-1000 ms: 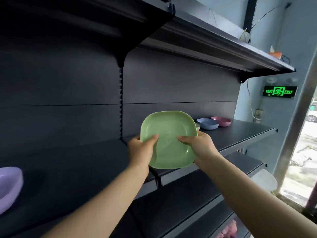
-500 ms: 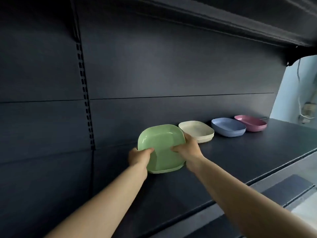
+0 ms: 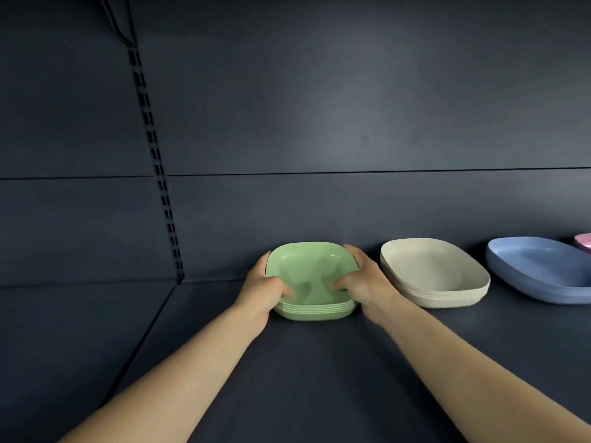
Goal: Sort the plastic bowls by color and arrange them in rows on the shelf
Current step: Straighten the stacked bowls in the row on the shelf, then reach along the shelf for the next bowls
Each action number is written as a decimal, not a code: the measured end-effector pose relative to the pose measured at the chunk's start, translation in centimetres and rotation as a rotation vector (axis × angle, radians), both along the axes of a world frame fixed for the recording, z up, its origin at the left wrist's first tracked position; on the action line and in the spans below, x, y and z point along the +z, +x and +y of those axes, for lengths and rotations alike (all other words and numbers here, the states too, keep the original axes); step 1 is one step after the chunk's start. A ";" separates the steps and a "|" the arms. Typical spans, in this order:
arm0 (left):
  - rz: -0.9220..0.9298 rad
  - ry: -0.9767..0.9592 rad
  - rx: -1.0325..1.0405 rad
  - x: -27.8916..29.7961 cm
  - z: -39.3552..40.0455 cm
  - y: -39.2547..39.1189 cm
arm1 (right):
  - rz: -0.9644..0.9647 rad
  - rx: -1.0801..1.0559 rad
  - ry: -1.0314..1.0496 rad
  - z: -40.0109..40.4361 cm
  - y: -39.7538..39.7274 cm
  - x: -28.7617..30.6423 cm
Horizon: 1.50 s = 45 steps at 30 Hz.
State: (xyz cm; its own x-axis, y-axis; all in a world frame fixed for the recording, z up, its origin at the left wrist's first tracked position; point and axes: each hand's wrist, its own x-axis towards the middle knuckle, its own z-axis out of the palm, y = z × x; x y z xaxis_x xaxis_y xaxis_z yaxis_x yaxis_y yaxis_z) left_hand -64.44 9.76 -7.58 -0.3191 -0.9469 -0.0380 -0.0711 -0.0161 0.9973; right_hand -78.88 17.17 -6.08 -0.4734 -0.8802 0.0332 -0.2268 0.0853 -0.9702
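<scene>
Two bare forearms are reaching in from 7 and 5 o'clock across the dark shelf (image 3: 307, 378), meeting near its back wall (image 3: 319, 123). The left hand (image 3: 260, 290) is gripping the left side of the green stack (image 3: 311, 282), thumb curled over the rim into the top bowl and fingers wrapping the outer edge. The right hand (image 3: 363, 282) is gripping the right side the same way, thumb lying inside and fingers curving round the far corner. Both hands are partly closed around the stack, neither one flat.

The green stack is sitting on the shelf at centre frame, close to the back wall; about six nested rims are showing along its near edge, though the exact count is hard to read.

At 3 o'clock from it, just beside the right hand, a cream stack (image 3: 435, 273) is resting, with perhaps four rims showing. Further along at 3 o'clock a blue stack (image 3: 540, 270) is lying, its count unclear. Past that, one pink bowl edge (image 3: 583, 243) is peeking in at the frame border.

A slotted upright (image 3: 156, 167) is running up the wall at 10 o'clock.
</scene>
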 end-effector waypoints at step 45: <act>-1.287 -0.695 -0.160 11.6 -1.3 40.6 | 1.362 0.181 0.123 0.1 28.8 7.9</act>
State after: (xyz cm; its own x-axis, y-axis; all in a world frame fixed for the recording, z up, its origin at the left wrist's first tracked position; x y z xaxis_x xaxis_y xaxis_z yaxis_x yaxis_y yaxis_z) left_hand -23.88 8.41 3.99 -0.5195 -0.8519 0.0670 -0.8509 0.5229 0.0510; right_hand -50.09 17.30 1.79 -0.0098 -0.9565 0.2914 -0.9991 0.0213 0.0362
